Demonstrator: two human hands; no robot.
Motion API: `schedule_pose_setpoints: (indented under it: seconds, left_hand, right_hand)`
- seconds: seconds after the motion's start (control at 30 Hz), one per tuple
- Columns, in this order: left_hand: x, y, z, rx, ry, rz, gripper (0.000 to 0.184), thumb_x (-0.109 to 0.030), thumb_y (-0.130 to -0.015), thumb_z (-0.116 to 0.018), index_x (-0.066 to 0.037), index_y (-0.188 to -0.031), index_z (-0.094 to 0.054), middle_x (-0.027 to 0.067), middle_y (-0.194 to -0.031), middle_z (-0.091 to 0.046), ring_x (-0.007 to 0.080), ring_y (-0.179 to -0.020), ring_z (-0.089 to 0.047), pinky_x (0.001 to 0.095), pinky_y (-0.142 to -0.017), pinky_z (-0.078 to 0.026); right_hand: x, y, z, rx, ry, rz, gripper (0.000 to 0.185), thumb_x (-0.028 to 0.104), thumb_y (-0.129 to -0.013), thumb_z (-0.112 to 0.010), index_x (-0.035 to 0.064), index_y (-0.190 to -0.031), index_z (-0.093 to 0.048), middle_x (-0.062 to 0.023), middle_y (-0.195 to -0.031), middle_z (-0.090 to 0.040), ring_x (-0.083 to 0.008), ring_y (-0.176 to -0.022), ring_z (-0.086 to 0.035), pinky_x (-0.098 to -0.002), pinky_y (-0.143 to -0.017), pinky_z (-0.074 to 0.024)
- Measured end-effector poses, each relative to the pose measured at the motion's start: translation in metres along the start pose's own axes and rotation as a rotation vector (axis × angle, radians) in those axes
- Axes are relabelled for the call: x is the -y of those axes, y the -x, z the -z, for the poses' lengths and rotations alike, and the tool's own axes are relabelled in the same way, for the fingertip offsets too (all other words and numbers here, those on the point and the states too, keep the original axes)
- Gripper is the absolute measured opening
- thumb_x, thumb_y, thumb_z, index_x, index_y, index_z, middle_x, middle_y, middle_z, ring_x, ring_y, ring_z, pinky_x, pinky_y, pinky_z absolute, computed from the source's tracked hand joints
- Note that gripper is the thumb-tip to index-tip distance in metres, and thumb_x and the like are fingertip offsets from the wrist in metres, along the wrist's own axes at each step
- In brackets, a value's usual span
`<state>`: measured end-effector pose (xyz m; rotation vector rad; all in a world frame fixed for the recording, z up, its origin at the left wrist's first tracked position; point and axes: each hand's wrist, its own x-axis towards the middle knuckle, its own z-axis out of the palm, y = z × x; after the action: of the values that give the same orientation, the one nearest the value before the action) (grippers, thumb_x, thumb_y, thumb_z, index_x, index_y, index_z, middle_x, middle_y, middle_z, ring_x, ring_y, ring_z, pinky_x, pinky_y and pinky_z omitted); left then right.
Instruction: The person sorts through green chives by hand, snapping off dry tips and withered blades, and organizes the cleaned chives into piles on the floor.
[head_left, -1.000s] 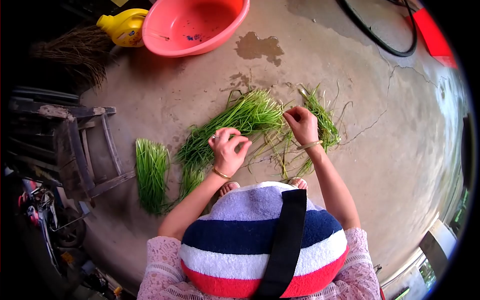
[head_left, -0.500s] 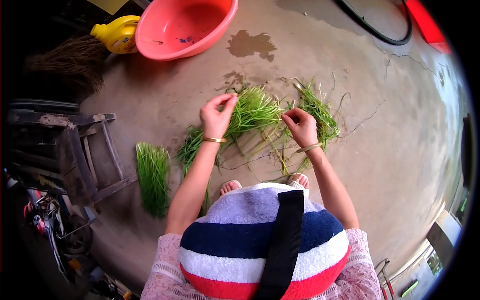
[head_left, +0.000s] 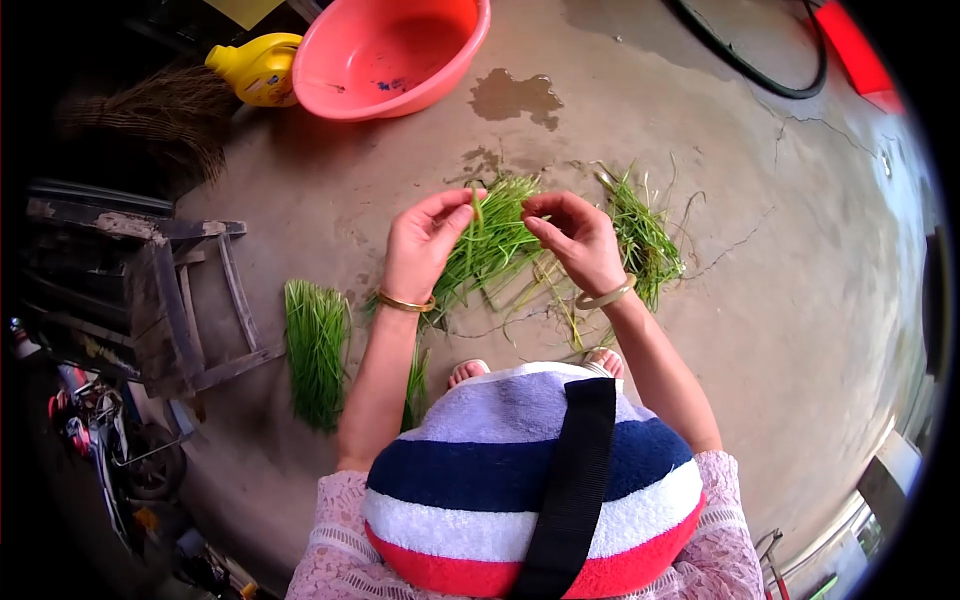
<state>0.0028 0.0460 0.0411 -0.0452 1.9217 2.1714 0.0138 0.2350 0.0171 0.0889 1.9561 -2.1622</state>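
Note:
My left hand (head_left: 420, 245) is closed in a pinch on a thin green chive stalk (head_left: 477, 207) that stands up between thumb and forefinger. To its right, my right hand (head_left: 583, 245) has curled fingers with the thumb near the forefinger; whatever it pinches is too small to make out. Beneath and between both hands lies a loose pile of chives (head_left: 495, 245) on the concrete floor. A messier heap of green and yellowish scraps (head_left: 640, 235) is just right of my right hand. A neat bundle of chives (head_left: 315, 350) rests at the left.
A pink basin (head_left: 440, 90) stands at the far side beside a yellow jug (head_left: 262, 68) and a straw broom (head_left: 150, 115). At left is a wooden stool (head_left: 170, 310). A black hose (head_left: 735, 65) and a red object (head_left: 855, 50) are at the far right.
My right hand has moved left and slightly up, closer to my left hand. The left hand has shifted slightly left, and a stalk now shows in its pinch. The whole view has shifted a little.

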Motion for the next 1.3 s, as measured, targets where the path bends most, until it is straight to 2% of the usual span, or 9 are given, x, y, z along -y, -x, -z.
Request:
schedule_pose_setpoints:
  seconds: [0.1,0.37,0.57,0.77,0.83,0.93,1.0,1.13,1.3]
  left_hand:
    - [0.007,0.001,-0.013,0.069,0.004,0.034,0.022,-0.001,-0.084,-0.050,0.003,-0.106,-0.055,0.0048,-0.099,-0.059,0.0088,-0.088,-0.054,0.0214,-0.079,-0.042]
    - [-0.013,0.014,0.010,-0.016,0.062,-0.030,0.015,-0.001,-0.085,-0.045,-0.003,-0.099,-0.051,0.0041,-0.093,-0.053,0.0112,-0.084,-0.052,0.0251,-0.077,-0.042]
    - [-0.049,0.023,0.054,-0.065,0.333,-0.166,0.012,-0.005,-0.086,-0.042,-0.003,-0.096,-0.049,0.0054,-0.085,-0.050,0.0155,-0.077,-0.053,0.0380,-0.090,-0.040]
    - [-0.081,0.024,0.075,-0.316,-0.010,-0.196,0.019,-0.013,-0.087,-0.046,-0.006,-0.105,-0.051,-0.0005,-0.073,-0.044,0.0047,-0.058,-0.036,0.0222,-0.063,-0.039]
    - [-0.065,0.008,0.061,-0.384,-0.562,-0.129,0.021,-0.016,-0.085,-0.054,-0.007,-0.103,-0.056,-0.0024,-0.072,-0.049,0.0044,-0.061,-0.042,0.0206,-0.064,-0.039]
    - [0.012,-0.033,0.055,-0.200,-0.923,-0.270,0.014,-0.019,-0.069,-0.070,-0.010,-0.079,-0.065,0.0031,-0.074,-0.057,0.0149,-0.070,-0.056,0.0263,-0.062,-0.045]
    - [0.055,-0.051,0.040,-0.136,-1.051,-0.095,0.016,-0.022,-0.068,-0.069,-0.011,-0.080,-0.067,0.0075,-0.082,-0.060,0.0202,-0.077,-0.057,0.0286,-0.069,-0.045]
    - [0.096,-0.067,0.018,-0.077,-1.153,0.038,0.016,-0.024,-0.065,-0.070,-0.015,-0.077,-0.067,0.0080,-0.080,-0.059,0.0239,-0.076,-0.058,0.0313,-0.068,-0.046]
    - [0.085,-0.056,0.028,-0.218,-1.012,0.026,0.012,-0.018,-0.069,-0.067,-0.009,-0.076,-0.065,0.0054,-0.072,-0.063,0.0167,-0.066,-0.061,0.0270,-0.060,-0.047]
  right_hand:
    - [0.002,-0.003,-0.008,0.073,-0.206,-0.028,0.029,0.008,-0.076,-0.064,0.0016,-0.103,-0.054,-0.0038,-0.094,-0.061,-0.0062,-0.074,-0.054,-0.0202,-0.062,-0.0457]
    - [-0.024,0.006,-0.026,0.203,0.039,-0.046,0.021,0.010,-0.071,-0.067,0.0021,-0.089,-0.059,0.0007,-0.072,-0.058,-0.0052,-0.055,-0.045,-0.0203,-0.052,-0.0404]
    - [-0.058,0.030,-0.009,0.346,0.428,-0.028,0.015,0.012,-0.068,-0.062,0.0033,-0.080,-0.061,-0.0127,-0.072,-0.062,-0.0257,-0.067,-0.060,-0.0344,-0.061,-0.0474]
    - [-0.102,0.048,0.025,0.504,1.081,-0.216,0.017,0.017,-0.069,-0.061,0.0060,-0.083,-0.062,-0.0140,-0.078,-0.062,-0.0307,-0.076,-0.060,-0.0384,-0.068,-0.0473]
    - [-0.091,0.045,0.027,0.469,1.016,-0.220,0.018,0.017,-0.070,-0.061,0.0060,-0.083,-0.062,-0.0139,-0.078,-0.062,-0.0301,-0.077,-0.060,-0.0379,-0.068,-0.0472]
    - [-0.087,0.038,0.026,0.405,0.929,-0.181,0.019,0.019,-0.071,-0.060,0.0053,-0.084,-0.061,-0.0133,-0.077,-0.062,-0.0295,-0.076,-0.060,-0.0376,-0.068,-0.0470]
    - [-0.081,0.034,0.022,0.324,0.850,-0.115,0.019,0.018,-0.071,-0.060,0.0045,-0.084,-0.060,-0.0133,-0.075,-0.062,-0.0300,-0.072,-0.059,-0.0378,-0.066,-0.0471]
    - [-0.074,0.030,0.023,0.297,0.795,-0.076,0.018,0.018,-0.072,-0.059,0.0042,-0.083,-0.060,-0.0131,-0.072,-0.061,-0.0300,-0.068,-0.059,-0.0372,-0.063,-0.0471]
    - [-0.070,0.027,0.028,0.217,0.675,-0.114,0.016,0.017,-0.073,-0.059,0.0038,-0.082,-0.061,-0.0121,-0.072,-0.062,-0.0264,-0.068,-0.060,-0.0343,-0.063,-0.0477]
